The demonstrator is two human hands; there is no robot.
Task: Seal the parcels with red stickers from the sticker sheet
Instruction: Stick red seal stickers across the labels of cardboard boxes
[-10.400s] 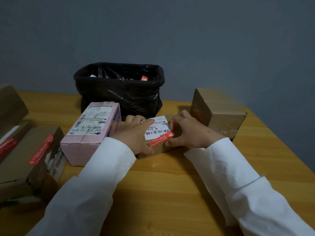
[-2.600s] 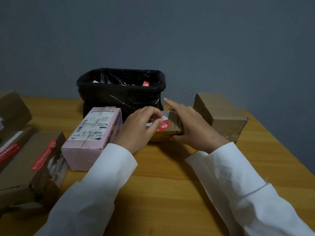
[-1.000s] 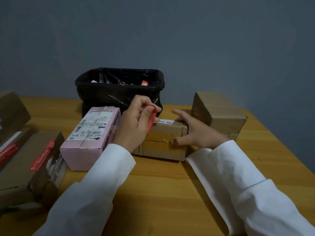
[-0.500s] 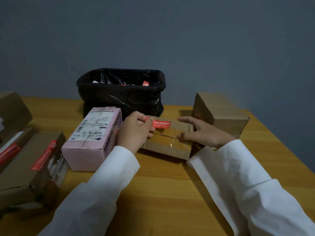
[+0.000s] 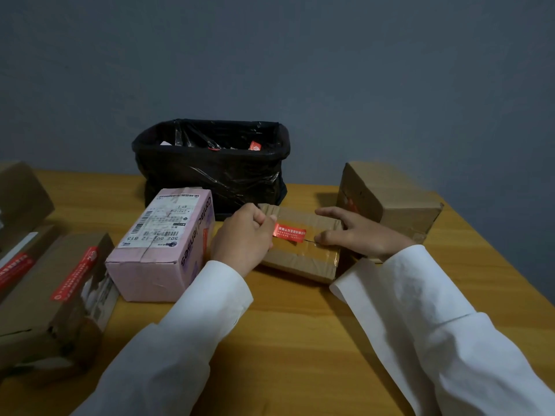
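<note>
We see taped box (image 5: pixel 300 250) mid-table (image 5: pixel 300 340), lens box (image 5: pixel 162 244) left, bin (image 5: pixel 210 172) behind, another box (image 5: pixel 390 202) right.

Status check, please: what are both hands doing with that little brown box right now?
Left hand pinching red rectangular sticker over the seam. Right hand open, steadying small brown cardboard parcel. Nothing blocking.

Left hand (image 5: pixel 243 235) hemmed: pink box (image 5: pixel 163 244) just beside its outer side, black bag (image 5: pixel 213 166) beyond. Right hand (image 5: pixel 360 232) has brown box (image 5: pixel 390 199) close behind. Bare table (image 5: pixel 288 331) toward the person, between the sleeves.
</note>
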